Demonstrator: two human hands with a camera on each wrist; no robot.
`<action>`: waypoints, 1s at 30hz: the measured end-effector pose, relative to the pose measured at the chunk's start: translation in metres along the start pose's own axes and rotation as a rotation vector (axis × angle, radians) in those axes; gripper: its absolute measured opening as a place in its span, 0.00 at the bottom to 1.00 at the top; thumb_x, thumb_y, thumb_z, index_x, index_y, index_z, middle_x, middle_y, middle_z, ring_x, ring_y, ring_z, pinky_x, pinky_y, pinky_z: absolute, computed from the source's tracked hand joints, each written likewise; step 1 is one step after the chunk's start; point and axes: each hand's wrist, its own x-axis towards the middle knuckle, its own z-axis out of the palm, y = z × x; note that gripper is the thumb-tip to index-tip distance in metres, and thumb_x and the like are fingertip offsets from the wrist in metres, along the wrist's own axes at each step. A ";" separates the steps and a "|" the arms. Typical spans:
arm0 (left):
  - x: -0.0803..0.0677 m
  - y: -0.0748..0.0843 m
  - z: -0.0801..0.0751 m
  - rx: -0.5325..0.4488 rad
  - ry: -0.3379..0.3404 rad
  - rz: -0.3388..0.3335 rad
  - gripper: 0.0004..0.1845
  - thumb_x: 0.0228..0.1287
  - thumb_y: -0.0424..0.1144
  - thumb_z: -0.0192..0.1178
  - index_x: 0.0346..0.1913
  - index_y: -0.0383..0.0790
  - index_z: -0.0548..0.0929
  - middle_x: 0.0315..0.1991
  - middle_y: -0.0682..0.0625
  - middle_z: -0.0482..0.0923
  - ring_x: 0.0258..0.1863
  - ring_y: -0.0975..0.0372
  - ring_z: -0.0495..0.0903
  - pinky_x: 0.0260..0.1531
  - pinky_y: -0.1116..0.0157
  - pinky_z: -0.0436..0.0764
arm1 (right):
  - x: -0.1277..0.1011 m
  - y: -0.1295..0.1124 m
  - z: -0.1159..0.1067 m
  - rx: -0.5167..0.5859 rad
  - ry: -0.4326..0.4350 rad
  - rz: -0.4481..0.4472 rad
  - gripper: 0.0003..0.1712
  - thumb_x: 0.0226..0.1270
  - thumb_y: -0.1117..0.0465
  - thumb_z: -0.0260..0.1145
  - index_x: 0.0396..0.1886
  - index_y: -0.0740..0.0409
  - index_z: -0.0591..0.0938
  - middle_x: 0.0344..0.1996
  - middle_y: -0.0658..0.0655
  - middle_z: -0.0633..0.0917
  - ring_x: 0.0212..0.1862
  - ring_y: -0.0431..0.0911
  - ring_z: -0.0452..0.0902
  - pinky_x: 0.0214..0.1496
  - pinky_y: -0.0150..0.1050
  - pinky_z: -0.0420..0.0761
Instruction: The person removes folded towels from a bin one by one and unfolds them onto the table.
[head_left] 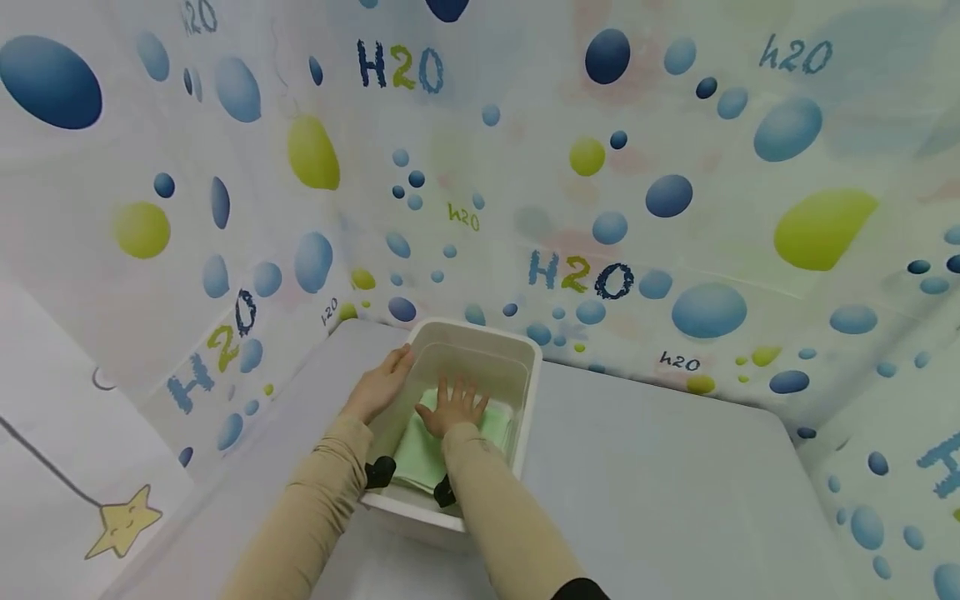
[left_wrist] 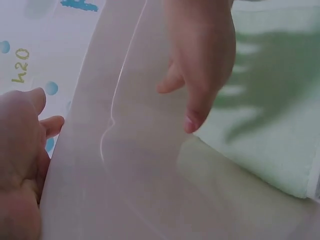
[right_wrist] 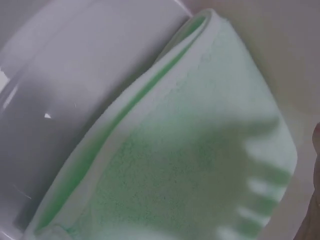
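Observation:
A folded light green towel (head_left: 420, 454) with a pale edge lies on the bottom of a white plastic bin (head_left: 534, 367). My right hand (head_left: 452, 408) is over the towel with its fingers spread, casting a finger-shaped shadow on the cloth. In the left wrist view that right hand (left_wrist: 202, 60) reaches in from the top, thumb pointing down. My left hand (head_left: 381, 387) rests against the bin's left side near the rim. The left wrist view shows the left hand (left_wrist: 22, 160) outside the wall, fingertips at it. The towel's folded layers (right_wrist: 120, 120) face the right wrist camera.
The bin stands on a white tabletop (head_left: 637, 467) near its back edge. Behind hangs a white curtain (head_left: 525, 167) printed with blue and green drops. A yellow star decoration (head_left: 123, 522) is at the lower left. Black wrist devices (head_left: 380, 472) hang over the bin.

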 end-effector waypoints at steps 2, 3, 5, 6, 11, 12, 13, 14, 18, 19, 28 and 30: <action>-0.003 -0.002 0.003 -0.002 0.010 0.002 0.39 0.65 0.69 0.27 0.73 0.53 0.50 0.69 0.36 0.58 0.64 0.36 0.62 0.60 0.40 0.64 | 0.000 0.001 0.007 -0.009 -0.005 0.002 0.43 0.66 0.32 0.45 0.75 0.42 0.47 0.75 0.55 0.47 0.76 0.57 0.39 0.73 0.61 0.42; -0.005 -0.003 0.004 -0.006 0.017 0.000 0.39 0.64 0.70 0.27 0.73 0.53 0.51 0.69 0.36 0.60 0.63 0.36 0.63 0.60 0.40 0.65 | 0.000 0.001 0.010 -0.011 -0.007 -0.003 0.43 0.65 0.32 0.45 0.75 0.42 0.47 0.75 0.56 0.48 0.76 0.57 0.39 0.73 0.61 0.42; -0.006 -0.004 0.005 -0.012 0.036 -0.008 0.40 0.63 0.71 0.29 0.73 0.54 0.52 0.68 0.36 0.62 0.63 0.36 0.65 0.59 0.41 0.66 | 0.002 0.000 0.014 -0.023 -0.016 -0.012 0.44 0.65 0.31 0.44 0.75 0.42 0.46 0.75 0.56 0.47 0.76 0.57 0.38 0.73 0.61 0.42; -0.007 -0.005 0.005 -0.011 0.042 -0.010 0.40 0.63 0.71 0.30 0.73 0.55 0.53 0.67 0.36 0.63 0.62 0.36 0.65 0.58 0.41 0.66 | 0.002 -0.001 0.015 -0.030 -0.016 -0.014 0.44 0.65 0.31 0.45 0.75 0.42 0.46 0.75 0.56 0.49 0.75 0.57 0.40 0.73 0.60 0.43; -0.006 -0.003 0.004 0.001 0.064 0.004 0.38 0.64 0.69 0.37 0.72 0.55 0.54 0.67 0.37 0.64 0.62 0.37 0.66 0.58 0.42 0.67 | -0.001 -0.004 0.013 -0.055 -0.031 -0.008 0.44 0.65 0.31 0.45 0.74 0.44 0.48 0.74 0.57 0.52 0.75 0.56 0.43 0.73 0.59 0.45; -0.005 -0.003 0.004 0.001 0.068 0.006 0.38 0.64 0.69 0.38 0.72 0.55 0.54 0.67 0.37 0.63 0.62 0.37 0.66 0.59 0.42 0.67 | -0.002 -0.005 0.011 -0.052 -0.027 -0.011 0.43 0.65 0.32 0.46 0.74 0.45 0.50 0.74 0.57 0.53 0.75 0.56 0.44 0.73 0.59 0.46; -0.004 -0.002 0.005 0.002 0.072 0.006 0.37 0.64 0.68 0.39 0.72 0.55 0.55 0.68 0.38 0.63 0.62 0.37 0.66 0.59 0.42 0.67 | -0.004 -0.005 0.010 -0.052 -0.030 -0.016 0.43 0.65 0.32 0.46 0.74 0.45 0.50 0.74 0.57 0.53 0.75 0.56 0.44 0.73 0.59 0.46; -0.004 -0.002 0.005 0.002 0.073 0.008 0.37 0.65 0.67 0.40 0.72 0.54 0.55 0.69 0.38 0.61 0.63 0.36 0.65 0.59 0.41 0.67 | -0.005 -0.005 0.009 -0.052 -0.027 -0.022 0.44 0.65 0.32 0.46 0.74 0.46 0.50 0.74 0.58 0.53 0.75 0.56 0.45 0.73 0.58 0.47; -0.002 0.000 0.006 0.004 0.073 0.001 0.35 0.67 0.64 0.41 0.72 0.54 0.55 0.68 0.37 0.62 0.62 0.36 0.66 0.58 0.41 0.67 | -0.009 -0.003 0.005 -0.031 -0.048 -0.036 0.43 0.65 0.33 0.47 0.74 0.48 0.52 0.73 0.59 0.56 0.74 0.57 0.48 0.73 0.57 0.51; -0.002 0.000 0.007 0.008 0.073 0.001 0.35 0.67 0.64 0.40 0.72 0.53 0.55 0.68 0.37 0.63 0.61 0.36 0.67 0.58 0.42 0.68 | -0.010 -0.002 0.004 -0.026 -0.056 -0.037 0.43 0.65 0.33 0.48 0.74 0.49 0.52 0.73 0.59 0.56 0.74 0.57 0.49 0.72 0.57 0.52; -0.001 0.000 0.008 0.024 0.099 -0.005 0.35 0.66 0.67 0.36 0.72 0.54 0.57 0.64 0.36 0.68 0.60 0.38 0.69 0.57 0.43 0.69 | -0.011 0.001 0.000 0.029 -0.103 -0.023 0.42 0.67 0.36 0.49 0.73 0.54 0.55 0.72 0.60 0.59 0.73 0.59 0.51 0.72 0.57 0.53; 0.000 0.001 0.009 0.027 0.103 -0.004 0.34 0.67 0.65 0.37 0.71 0.54 0.57 0.64 0.36 0.68 0.60 0.38 0.70 0.56 0.43 0.70 | -0.011 0.002 -0.001 0.030 -0.127 -0.018 0.42 0.67 0.37 0.49 0.73 0.55 0.55 0.71 0.61 0.59 0.73 0.59 0.52 0.72 0.57 0.53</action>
